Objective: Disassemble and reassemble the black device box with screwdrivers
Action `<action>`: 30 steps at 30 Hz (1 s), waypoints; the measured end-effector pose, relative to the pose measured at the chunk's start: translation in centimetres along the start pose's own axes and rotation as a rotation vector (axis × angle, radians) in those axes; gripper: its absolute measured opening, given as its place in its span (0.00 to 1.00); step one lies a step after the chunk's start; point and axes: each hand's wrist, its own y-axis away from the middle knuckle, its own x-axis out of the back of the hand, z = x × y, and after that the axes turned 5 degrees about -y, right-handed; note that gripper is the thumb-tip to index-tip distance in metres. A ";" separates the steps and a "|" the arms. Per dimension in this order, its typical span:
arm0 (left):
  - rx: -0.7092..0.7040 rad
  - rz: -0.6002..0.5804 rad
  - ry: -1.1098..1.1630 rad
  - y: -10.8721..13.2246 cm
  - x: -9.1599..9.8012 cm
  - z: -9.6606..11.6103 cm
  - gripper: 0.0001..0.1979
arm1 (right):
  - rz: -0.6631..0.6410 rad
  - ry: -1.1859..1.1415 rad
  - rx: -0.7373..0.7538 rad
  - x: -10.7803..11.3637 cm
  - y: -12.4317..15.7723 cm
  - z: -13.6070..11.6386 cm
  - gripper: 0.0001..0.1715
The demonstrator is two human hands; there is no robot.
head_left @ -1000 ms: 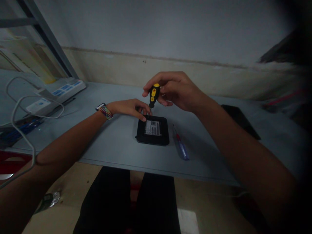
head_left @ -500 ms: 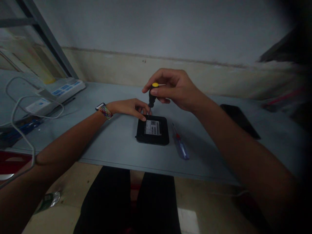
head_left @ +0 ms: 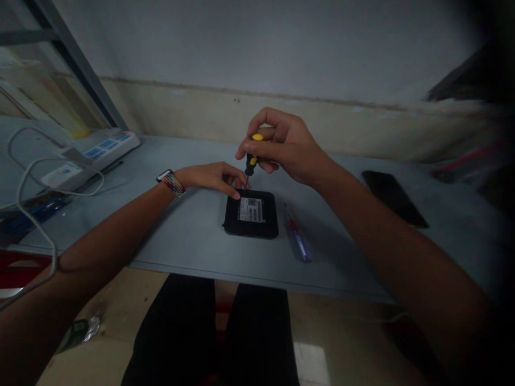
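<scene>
A flat black box point(head_left: 233, 217) with rounded corners and a white printed label point(head_left: 251, 210) lies on the table. My left hand point(head_left: 215, 177) grips its far left corner, thumb on top and the other fingers curled at the far edge. My right hand point(head_left: 284, 142) is closed around the handle of a black-and-yellow screwdriver point(head_left: 250, 163). The screwdriver stands nearly upright, its shaft coming down at the box's far left corner beside my left fingers; its very tip is hard to make out. Right of the box rests a second screwdriver point(head_left: 300, 241) with a clear bluish handle.
A dark phone point(head_left: 394, 198) lies on the grey table point(head_left: 181, 244) to the right. On the left are a white power strip point(head_left: 92, 158) and a looping white cable point(head_left: 52, 236). The wall point(head_left: 181, 99) stands behind the table; a bottle point(head_left: 80, 332) lies on the floor.
My right fingers have shifted around the screwdriver handle, showing a second yellow patch on it. My left hand and the box stay in place.
</scene>
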 end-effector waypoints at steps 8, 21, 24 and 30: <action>-0.002 0.017 0.010 0.1 0.0 0.2 0.22 | -0.038 0.038 0.024 0.1 0.1 -0.5 0.14; 0.004 0.000 -0.004 0.1 0.0 0.4 0.22 | -0.061 -0.006 0.032 -0.3 0.3 -0.8 0.11; 0.002 0.005 -0.009 0.1 0.0 0.3 0.22 | -0.048 0.006 0.030 -0.4 0.3 -0.7 0.13; -0.010 0.011 -0.007 0.1 -0.1 0.0 0.21 | 0.020 0.038 0.033 -0.4 0.2 -0.1 0.14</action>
